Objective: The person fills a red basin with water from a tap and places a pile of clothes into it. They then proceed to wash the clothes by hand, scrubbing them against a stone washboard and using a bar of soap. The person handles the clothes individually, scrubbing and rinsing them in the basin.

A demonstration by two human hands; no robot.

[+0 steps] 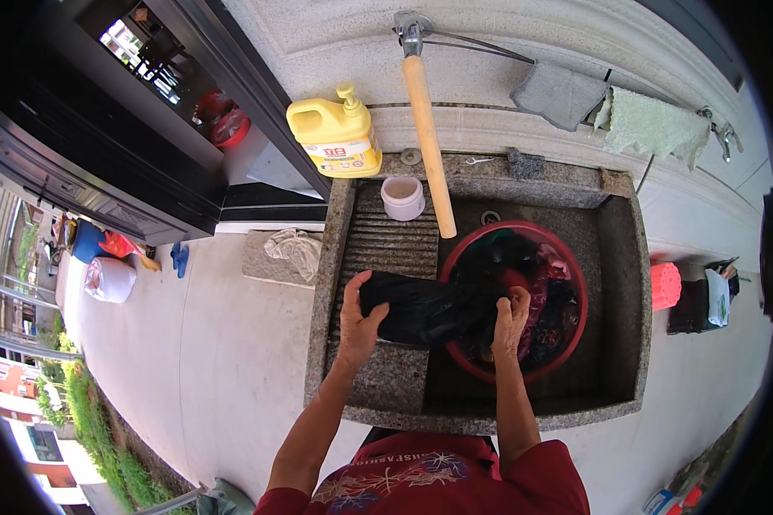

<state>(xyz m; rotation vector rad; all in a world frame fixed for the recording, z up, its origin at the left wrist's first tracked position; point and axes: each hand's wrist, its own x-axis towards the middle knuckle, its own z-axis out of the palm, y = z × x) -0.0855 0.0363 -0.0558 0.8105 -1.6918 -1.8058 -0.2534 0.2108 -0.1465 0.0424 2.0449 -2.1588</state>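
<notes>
A dark, wet-looking cloth [412,307] stretches between my two hands, from the ribbed washboard [395,232] on the left to over the red basin [581,296]. My left hand [357,322] grips its left end, thumb on the near side and fingers at the far edge. At the basin's left half, my right hand [511,319] has its fingers bent around the cloth's other end. The basin stands in the deep side of a stone sink [623,378] and holds dark and reddish laundry [548,322]. What kind of garment the dark cloth is cannot be made out.
Above the sink hangs a tan tube [428,142] from a metal tap. A yellow pump jug [337,137] and a pale pink tub [403,198] stand at the far left. Two rags [558,94] hang on the wall. A stone slab [262,257] with crumpled cloth lies left.
</notes>
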